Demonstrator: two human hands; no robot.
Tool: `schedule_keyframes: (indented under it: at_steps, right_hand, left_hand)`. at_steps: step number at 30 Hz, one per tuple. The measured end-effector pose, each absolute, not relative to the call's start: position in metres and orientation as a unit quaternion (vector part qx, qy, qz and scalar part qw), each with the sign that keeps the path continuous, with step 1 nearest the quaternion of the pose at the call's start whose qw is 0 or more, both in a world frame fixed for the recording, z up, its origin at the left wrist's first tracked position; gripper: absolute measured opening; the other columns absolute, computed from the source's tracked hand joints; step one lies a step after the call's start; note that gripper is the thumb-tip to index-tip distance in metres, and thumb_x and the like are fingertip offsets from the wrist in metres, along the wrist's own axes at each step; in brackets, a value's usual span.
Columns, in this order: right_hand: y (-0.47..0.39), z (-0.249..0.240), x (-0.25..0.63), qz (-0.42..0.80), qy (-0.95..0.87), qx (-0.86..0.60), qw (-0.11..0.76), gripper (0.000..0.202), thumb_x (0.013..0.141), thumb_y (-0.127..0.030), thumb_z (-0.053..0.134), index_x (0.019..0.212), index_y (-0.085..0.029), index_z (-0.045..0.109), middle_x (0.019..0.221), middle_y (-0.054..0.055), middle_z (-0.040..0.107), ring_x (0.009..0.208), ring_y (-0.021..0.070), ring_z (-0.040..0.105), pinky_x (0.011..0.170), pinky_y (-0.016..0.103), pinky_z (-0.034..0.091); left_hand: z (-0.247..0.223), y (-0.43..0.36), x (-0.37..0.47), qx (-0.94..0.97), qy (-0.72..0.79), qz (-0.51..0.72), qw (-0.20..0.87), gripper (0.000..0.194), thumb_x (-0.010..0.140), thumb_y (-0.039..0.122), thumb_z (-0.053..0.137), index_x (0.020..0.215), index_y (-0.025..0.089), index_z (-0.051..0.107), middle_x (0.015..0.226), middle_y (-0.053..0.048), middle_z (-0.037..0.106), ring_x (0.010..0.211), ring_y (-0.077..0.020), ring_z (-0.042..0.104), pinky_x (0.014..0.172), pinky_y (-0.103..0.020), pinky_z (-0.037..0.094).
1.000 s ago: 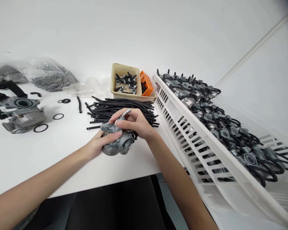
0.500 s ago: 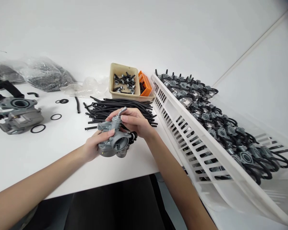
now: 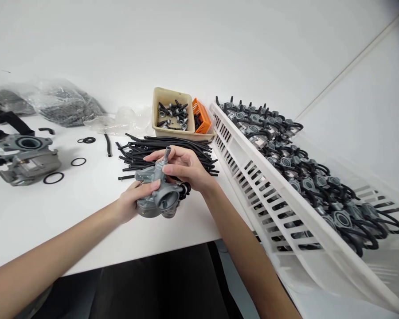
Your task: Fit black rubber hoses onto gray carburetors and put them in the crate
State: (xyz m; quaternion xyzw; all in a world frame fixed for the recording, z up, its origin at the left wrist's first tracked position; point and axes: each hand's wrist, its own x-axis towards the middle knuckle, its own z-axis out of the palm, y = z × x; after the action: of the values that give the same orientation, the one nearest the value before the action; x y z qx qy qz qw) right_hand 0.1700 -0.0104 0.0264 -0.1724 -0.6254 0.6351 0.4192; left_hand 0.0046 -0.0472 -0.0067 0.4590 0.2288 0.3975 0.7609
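Hands, two: left hand [image 3: 133,201] gripping one grey metal part [image 3: 153,204], thumb across it; right hand [image 3: 188,167], thumb at foot of its pipe [image 3: 166,153], fingers curved behind (pinch or touch, cannot tell). Pipe near-upright, right hand nearer; part over table [image 3: 96,199], black tubes [image 3: 153,142] beyond.

Assembly workshop, as fittings indicated. White worktop [image 3: 86,195] bore heap of loose black hoses [image 3: 173,143], beige bin [image 3: 173,132] of small parts, orange basket [image 3: 204,127] and filled plastic bags [image 3: 69,104]. At right, slatted white crate [image 3: 332,257] was packed with rows of similar metal units [image 3: 307,184] carrying black tubing [image 3: 390,223].
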Motion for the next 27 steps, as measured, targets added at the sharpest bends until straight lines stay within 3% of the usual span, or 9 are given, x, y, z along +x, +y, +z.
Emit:
schedule_keyframes:
  at_steps: [7, 13, 19, 23, 27]
  right_hand:
    - [-0.016, 0.034, 0.172, 0.598, -0.666, -0.209, 0.393, 0.032, 0.077, -0.035, 0.074, 0.102, -0.017, 0.068, 0.078, -0.001, 0.065, 0.06, 0.0085, 0.053, 0.051, 0.019, 0.042]
    - [-0.014, 0.032, 0.171, 0.589, -0.676, -0.191, 0.399, 0.026, 0.078, -0.035, 0.074, 0.097, -0.018, 0.073, 0.095, 0.004, 0.068, 0.087, 0.0163, 0.062, 0.075, 0.027, 0.051]
    - [-0.012, 0.03, 0.17, 0.596, -0.671, -0.183, 0.402, 0.021, 0.075, -0.036, 0.076, 0.086, -0.019, 0.074, 0.097, 0.005, 0.07, 0.097, 0.0194, 0.063, 0.087, 0.033, 0.051]
    - [-0.012, 0.031, 0.168, 0.604, -0.663, -0.177, 0.406, 0.021, 0.073, -0.037, 0.078, 0.079, -0.018, 0.073, 0.094, 0.005, 0.07, 0.095, 0.0187, 0.063, 0.087, 0.033, 0.05]
    - [-0.011, 0.03, 0.169, 0.591, -0.668, -0.207, 0.402, 0.032, 0.069, -0.046, 0.079, 0.085, -0.019, 0.073, 0.092, 0.005, 0.069, 0.089, 0.019, 0.063, 0.074, 0.029, 0.052]
  left_hand:
    - [-0.005, -0.047, 0.008, 0.474, 0.238, 0.415, 0.739, 0.038, 0.068, 0.046, 0.079, 0.084, 0.013, 0.07, 0.076, -0.005, 0.073, 0.07, -0.021, 0.069, 0.064, -0.03, 0.054]
    - [-0.012, -0.045, 0.005, 0.498, 0.253, 0.414, 0.719, 0.036, 0.071, 0.046, 0.076, 0.087, 0.014, 0.07, 0.081, -0.006, 0.072, 0.075, -0.022, 0.067, 0.07, -0.032, 0.053]
    - [-0.017, -0.045, 0.003, 0.502, 0.262, 0.427, 0.705, 0.035, 0.073, 0.041, 0.077, 0.095, 0.015, 0.069, 0.085, -0.005, 0.072, 0.079, -0.0221, 0.066, 0.067, -0.029, 0.053]
    - [-0.013, -0.045, 0.005, 0.493, 0.262, 0.422, 0.714, 0.036, 0.07, 0.042, 0.079, 0.091, 0.015, 0.069, 0.08, -0.004, 0.072, 0.075, -0.0209, 0.068, 0.067, -0.029, 0.055]
    - [-0.008, -0.046, 0.007, 0.48, 0.227, 0.405, 0.745, 0.034, 0.071, 0.044, 0.077, 0.084, 0.014, 0.069, 0.076, -0.005, 0.073, 0.067, -0.0216, 0.069, 0.064, -0.031, 0.056]
